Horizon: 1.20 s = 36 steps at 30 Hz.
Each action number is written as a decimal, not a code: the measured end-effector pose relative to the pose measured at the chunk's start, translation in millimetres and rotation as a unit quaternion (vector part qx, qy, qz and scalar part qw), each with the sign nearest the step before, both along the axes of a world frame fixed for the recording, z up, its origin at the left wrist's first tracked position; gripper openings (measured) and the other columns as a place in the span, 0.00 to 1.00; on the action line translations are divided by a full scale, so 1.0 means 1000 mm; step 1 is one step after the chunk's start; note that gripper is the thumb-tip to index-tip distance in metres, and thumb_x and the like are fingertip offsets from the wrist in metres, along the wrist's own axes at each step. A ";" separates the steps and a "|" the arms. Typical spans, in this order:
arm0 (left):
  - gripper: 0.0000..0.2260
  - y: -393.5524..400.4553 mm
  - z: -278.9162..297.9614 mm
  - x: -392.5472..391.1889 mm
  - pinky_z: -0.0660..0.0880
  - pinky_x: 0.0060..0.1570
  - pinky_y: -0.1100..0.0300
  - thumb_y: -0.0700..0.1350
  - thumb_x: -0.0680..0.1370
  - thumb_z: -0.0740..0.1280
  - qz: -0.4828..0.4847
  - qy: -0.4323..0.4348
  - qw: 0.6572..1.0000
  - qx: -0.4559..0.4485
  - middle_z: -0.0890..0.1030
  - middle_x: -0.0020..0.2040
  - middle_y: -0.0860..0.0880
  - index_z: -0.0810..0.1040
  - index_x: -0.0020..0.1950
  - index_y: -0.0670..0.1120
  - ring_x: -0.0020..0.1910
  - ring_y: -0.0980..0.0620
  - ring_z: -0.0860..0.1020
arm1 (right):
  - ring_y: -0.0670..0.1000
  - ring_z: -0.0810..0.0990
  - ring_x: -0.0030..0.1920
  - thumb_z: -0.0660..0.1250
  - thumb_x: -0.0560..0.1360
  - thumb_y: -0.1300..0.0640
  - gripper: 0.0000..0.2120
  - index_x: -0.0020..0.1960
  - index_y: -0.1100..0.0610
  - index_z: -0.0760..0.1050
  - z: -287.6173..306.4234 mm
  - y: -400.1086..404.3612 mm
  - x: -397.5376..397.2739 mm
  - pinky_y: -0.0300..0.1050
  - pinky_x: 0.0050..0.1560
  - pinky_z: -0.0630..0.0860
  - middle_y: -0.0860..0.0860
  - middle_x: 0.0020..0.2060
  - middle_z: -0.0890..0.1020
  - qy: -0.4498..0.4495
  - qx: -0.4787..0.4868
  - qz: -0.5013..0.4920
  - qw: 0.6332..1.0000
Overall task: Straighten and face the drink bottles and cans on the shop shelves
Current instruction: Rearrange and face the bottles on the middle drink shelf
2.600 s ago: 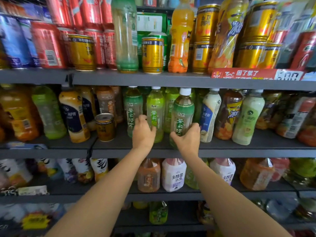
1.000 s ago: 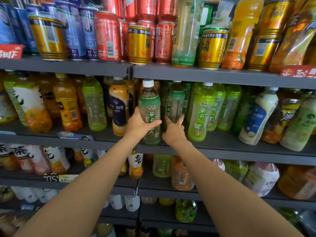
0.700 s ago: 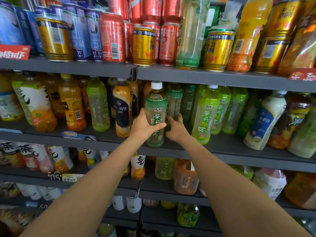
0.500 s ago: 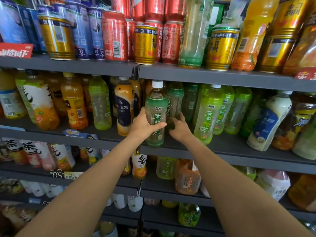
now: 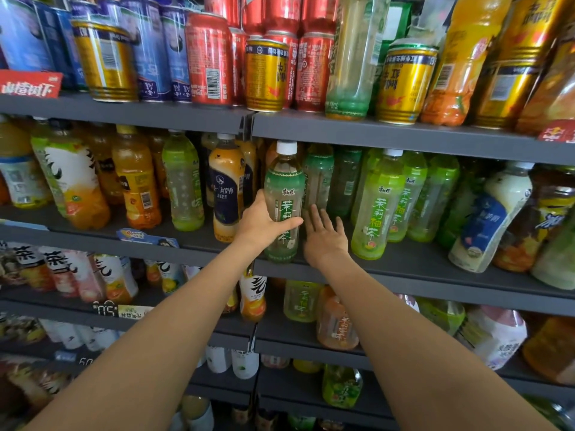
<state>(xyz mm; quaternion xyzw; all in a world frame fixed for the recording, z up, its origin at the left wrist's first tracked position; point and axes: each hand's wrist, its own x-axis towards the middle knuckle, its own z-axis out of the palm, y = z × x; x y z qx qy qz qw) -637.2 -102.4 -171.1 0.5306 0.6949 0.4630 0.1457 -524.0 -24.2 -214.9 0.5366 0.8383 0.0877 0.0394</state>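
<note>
A green jasmine tea bottle (image 5: 283, 203) is gripped upright at the shelf (image 5: 404, 269) edge by the left hand (image 5: 259, 220), the right hand (image 5: 325, 234) now released, fingers spread, facing nearly done.

Bright, even shop light, wide-angle bend at the edges.
My view is sharp around the gripped bottle (image 5: 283, 194); glare streaks the cans (image 5: 208, 57) above it, lower shelves (image 5: 311, 340) go dim and blurry.
</note>
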 end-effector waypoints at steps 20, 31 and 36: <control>0.32 0.037 0.000 0.043 0.71 0.59 0.55 0.52 0.68 0.75 -0.028 0.000 1.000 -0.008 0.76 0.63 0.45 0.67 0.66 0.44 0.63 0.45 0.74 | 0.63 0.74 0.59 0.63 0.74 0.63 0.19 0.64 0.65 0.65 0.024 -0.024 0.032 0.47 0.50 0.70 0.63 0.58 0.75 0.467 -0.108 -0.013 0.877; 0.26 0.007 -0.021 0.052 0.71 0.62 0.51 0.39 0.78 0.60 0.025 0.369 0.929 0.011 0.64 0.73 0.40 0.58 0.75 0.41 0.69 0.41 0.68 | 0.62 0.73 0.62 0.57 0.79 0.60 0.15 0.64 0.64 0.64 0.018 -0.019 0.001 0.54 0.59 0.71 0.62 0.63 0.72 0.453 -0.033 -0.120 0.883; 0.25 0.007 -0.037 0.032 0.68 0.66 0.51 0.38 0.73 0.62 -0.017 0.544 0.838 0.042 0.63 0.75 0.45 0.67 0.72 0.44 0.72 0.44 0.65 | 0.62 0.70 0.65 0.56 0.80 0.61 0.17 0.67 0.64 0.61 0.010 -0.015 -0.002 0.52 0.61 0.69 0.61 0.66 0.68 0.454 -0.025 -0.117 0.883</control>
